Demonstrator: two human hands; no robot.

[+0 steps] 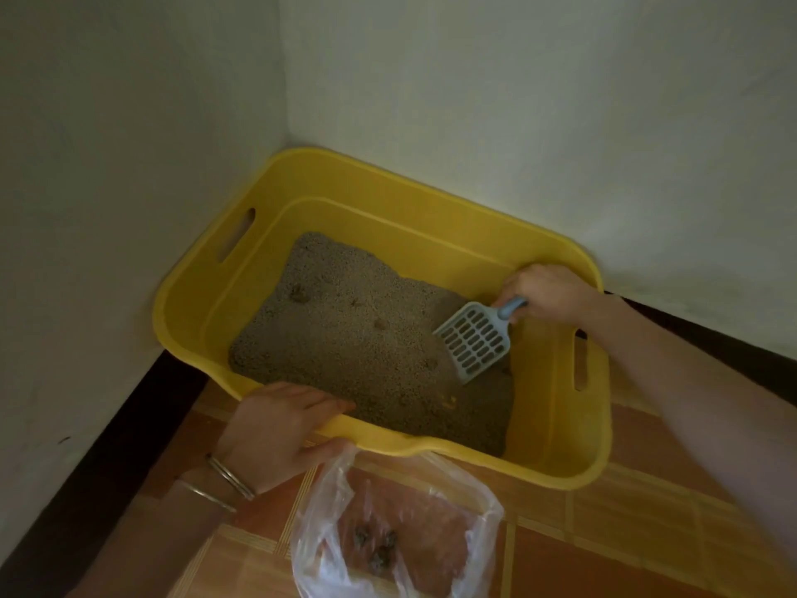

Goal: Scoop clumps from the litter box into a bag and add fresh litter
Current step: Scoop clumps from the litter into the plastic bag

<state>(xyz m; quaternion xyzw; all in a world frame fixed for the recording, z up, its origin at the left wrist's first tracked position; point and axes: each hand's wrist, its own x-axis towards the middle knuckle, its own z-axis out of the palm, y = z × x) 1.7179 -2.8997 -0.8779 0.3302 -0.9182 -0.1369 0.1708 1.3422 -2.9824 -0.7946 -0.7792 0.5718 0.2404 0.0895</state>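
Note:
A yellow litter box [556, 425] sits in the room corner, holding beige litter [345, 338] with a few dark clumps [299, 294] on its surface. My right hand [547, 293] grips the handle of a grey slotted scoop [476, 340], whose blade rests tilted on the litter at the box's right side. My left hand [276, 429] holds the near rim of the box, with the thumb at the edge of a clear plastic bag [396, 537]. The bag lies open on the floor in front of the box, with three dark clumps [377, 548] inside.
White walls [517, 101] meet right behind the box, with a dark skirting [108, 446] along the floor. Orange-brown floor tiles [647, 554] spread to the right and front of the box.

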